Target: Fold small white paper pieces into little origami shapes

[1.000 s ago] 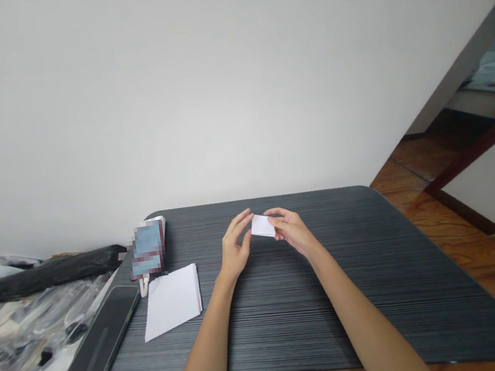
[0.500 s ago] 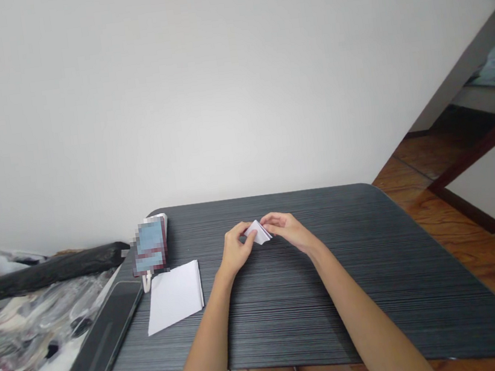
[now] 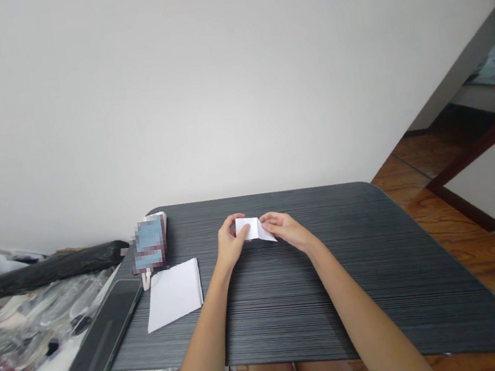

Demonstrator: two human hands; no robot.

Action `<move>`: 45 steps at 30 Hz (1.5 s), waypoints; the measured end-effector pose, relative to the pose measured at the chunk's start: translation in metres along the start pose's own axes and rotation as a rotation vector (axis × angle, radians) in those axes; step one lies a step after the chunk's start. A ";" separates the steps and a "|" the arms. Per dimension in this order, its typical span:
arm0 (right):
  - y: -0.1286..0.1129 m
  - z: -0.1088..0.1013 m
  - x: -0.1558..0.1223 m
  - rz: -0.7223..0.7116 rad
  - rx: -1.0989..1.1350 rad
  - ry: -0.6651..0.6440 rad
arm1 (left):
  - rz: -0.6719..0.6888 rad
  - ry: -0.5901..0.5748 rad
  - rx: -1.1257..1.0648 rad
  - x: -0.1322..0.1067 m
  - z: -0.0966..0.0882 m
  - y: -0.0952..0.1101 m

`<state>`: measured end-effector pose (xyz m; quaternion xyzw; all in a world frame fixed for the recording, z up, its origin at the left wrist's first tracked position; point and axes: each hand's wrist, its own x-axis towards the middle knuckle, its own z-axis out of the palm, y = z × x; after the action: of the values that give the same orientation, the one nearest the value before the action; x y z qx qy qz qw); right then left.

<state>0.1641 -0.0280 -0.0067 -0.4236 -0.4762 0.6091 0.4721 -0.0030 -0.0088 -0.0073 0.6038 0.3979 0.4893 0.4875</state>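
A small folded piece of white paper is held just above the dark striped table, near its far middle. My left hand pinches the paper's left flap with thumb and fingers. My right hand grips the right side of the same paper, fingers curled. The paper is spread open between the two hands, with a crease down its middle.
A stack of white paper sheets lies left of my hands. Behind it stands a small blurred packet. A dark phone overhangs the table's left edge. Clutter and a black bag lie further left. Wooden floor on the right.
The small paper was a flat folded rectangle, then pinched closed between both hands; now its flaps are pulled apart sideways. Both hands have stayed at the same spot.
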 end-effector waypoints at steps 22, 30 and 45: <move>0.007 -0.005 0.006 -0.114 -0.134 0.262 | 0.212 -0.051 0.383 -0.002 -0.002 0.000; 0.002 0.000 0.005 -0.107 -0.077 0.249 | 0.360 -0.276 0.644 -0.008 0.006 0.001; 0.015 0.000 0.012 -0.170 0.186 0.107 | -0.076 -0.162 -0.047 -0.003 0.010 0.000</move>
<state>0.1590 -0.0175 -0.0222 -0.3682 -0.4260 0.5847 0.5840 0.0062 -0.0137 -0.0087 0.6141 0.3682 0.4294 0.5505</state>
